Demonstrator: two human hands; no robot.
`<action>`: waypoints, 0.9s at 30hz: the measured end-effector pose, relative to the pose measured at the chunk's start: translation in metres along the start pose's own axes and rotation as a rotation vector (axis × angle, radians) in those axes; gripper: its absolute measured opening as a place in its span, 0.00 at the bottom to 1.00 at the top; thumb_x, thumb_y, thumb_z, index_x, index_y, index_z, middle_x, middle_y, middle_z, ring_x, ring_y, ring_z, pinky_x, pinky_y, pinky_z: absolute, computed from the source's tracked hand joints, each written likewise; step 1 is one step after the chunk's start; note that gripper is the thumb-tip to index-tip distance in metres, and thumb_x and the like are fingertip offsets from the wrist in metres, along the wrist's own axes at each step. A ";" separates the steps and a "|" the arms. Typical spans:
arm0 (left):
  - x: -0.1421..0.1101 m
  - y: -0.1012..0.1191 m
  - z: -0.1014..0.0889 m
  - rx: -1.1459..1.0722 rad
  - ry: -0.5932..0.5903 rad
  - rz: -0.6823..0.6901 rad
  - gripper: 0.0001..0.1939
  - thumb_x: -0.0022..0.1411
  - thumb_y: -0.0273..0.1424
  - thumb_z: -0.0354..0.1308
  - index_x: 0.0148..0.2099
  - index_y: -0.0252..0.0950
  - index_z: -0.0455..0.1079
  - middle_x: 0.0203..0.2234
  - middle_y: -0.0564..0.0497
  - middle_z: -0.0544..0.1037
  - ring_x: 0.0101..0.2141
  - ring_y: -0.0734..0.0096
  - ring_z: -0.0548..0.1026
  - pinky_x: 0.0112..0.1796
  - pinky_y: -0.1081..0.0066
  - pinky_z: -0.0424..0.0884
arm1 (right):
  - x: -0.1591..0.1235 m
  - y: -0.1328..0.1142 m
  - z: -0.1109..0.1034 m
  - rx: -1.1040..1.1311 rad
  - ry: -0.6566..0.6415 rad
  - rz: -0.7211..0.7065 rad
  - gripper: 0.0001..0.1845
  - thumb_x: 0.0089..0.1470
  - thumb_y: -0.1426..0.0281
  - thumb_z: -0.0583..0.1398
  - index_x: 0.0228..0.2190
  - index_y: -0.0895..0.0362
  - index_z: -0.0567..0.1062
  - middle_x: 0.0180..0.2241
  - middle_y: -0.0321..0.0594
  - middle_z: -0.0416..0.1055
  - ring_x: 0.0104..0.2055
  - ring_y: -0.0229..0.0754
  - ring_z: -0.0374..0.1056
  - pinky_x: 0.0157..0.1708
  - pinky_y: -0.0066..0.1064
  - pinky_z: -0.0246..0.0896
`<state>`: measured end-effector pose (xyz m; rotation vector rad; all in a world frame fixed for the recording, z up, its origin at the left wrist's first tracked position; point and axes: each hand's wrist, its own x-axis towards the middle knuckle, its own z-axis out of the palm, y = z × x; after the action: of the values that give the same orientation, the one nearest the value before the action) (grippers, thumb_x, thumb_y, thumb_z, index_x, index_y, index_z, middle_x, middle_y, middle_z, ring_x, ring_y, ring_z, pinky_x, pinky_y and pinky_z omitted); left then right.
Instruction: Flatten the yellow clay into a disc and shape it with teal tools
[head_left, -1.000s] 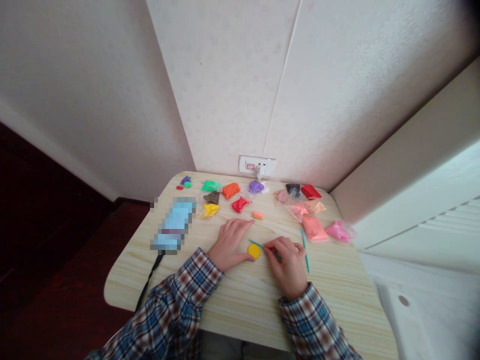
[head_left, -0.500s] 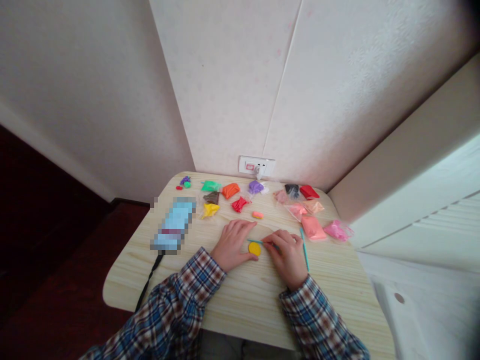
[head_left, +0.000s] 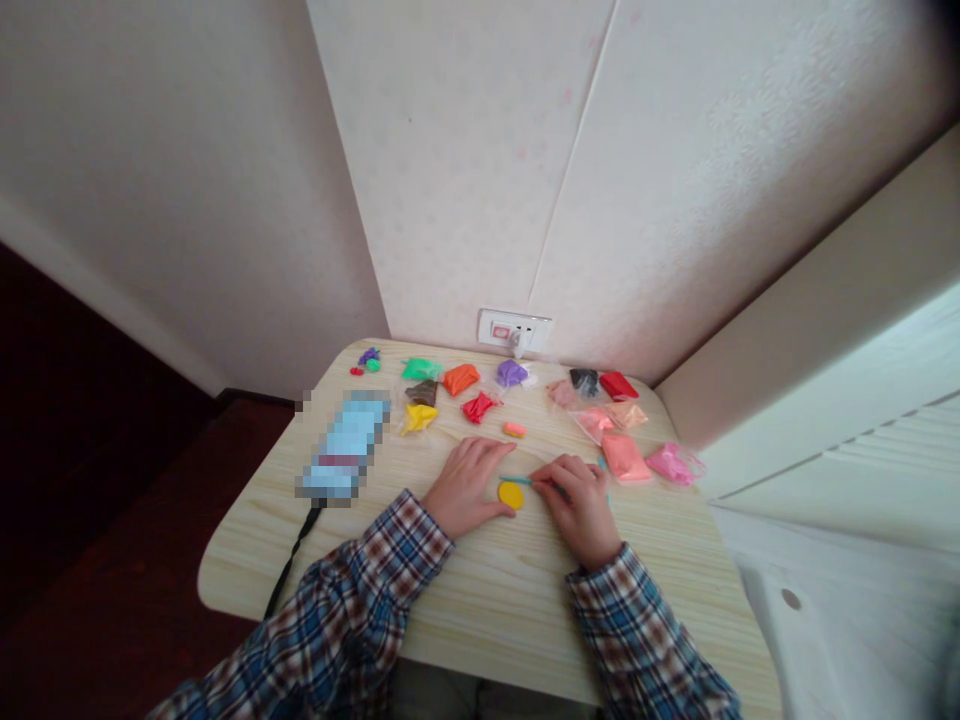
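A flat yellow clay disc [head_left: 511, 496] lies on the table between my hands. My left hand [head_left: 466, 488] rests at its left with thumb and fingers spread apart, the thumb tip close to the disc's lower edge. Pinched in my right hand [head_left: 576, 505] is a thin teal clay tool [head_left: 515, 480], its tip pointing left just above the disc. Whether the tip touches the disc I cannot tell. A second teal stick [head_left: 602, 464] lies mostly hidden behind my right hand. Beyond the hands sits a small pink and yellow clay piece [head_left: 514, 430].
Bags of coloured clay, such as orange [head_left: 460, 378], red [head_left: 478, 407] and salmon [head_left: 626, 457], line the back and right of the table [head_left: 495, 620]. A blurred-out phone [head_left: 346, 446] with a black cable [head_left: 297, 556] lies left. Small clay shapes [head_left: 367, 358] sit back left.
My right hand has moved slightly right with the teal tool, and now covers most of the second teal stick. The left hand keeps its place beside the disc.
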<state>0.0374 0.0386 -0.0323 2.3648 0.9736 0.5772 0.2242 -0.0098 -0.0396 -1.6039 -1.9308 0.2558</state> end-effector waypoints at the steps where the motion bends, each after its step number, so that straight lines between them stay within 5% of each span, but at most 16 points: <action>1: 0.001 0.001 0.001 0.004 0.004 -0.004 0.44 0.42 0.37 0.71 0.59 0.40 0.53 0.49 0.47 0.64 0.50 0.57 0.60 0.51 0.57 0.58 | 0.001 -0.003 0.001 0.005 -0.013 -0.014 0.08 0.55 0.70 0.54 0.28 0.52 0.73 0.30 0.34 0.70 0.36 0.39 0.63 0.41 0.36 0.44; 20: 0.005 0.000 -0.002 0.009 -0.028 0.022 0.48 0.39 0.41 0.71 0.59 0.38 0.53 0.51 0.45 0.63 0.50 0.56 0.60 0.52 0.57 0.58 | 0.000 -0.006 0.002 0.011 0.011 -0.005 0.09 0.56 0.70 0.55 0.28 0.52 0.74 0.29 0.34 0.70 0.36 0.39 0.63 0.41 0.36 0.43; 27: 0.001 -0.004 -0.008 -0.004 -0.057 0.023 0.44 0.43 0.36 0.70 0.59 0.38 0.53 0.50 0.45 0.63 0.50 0.58 0.60 0.52 0.58 0.58 | -0.002 0.001 0.000 0.010 0.011 0.013 0.09 0.56 0.69 0.55 0.27 0.52 0.74 0.28 0.34 0.70 0.35 0.39 0.63 0.40 0.36 0.44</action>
<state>0.0317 0.0438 -0.0280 2.3786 0.9212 0.5168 0.2249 -0.0118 -0.0411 -1.6090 -1.9086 0.2613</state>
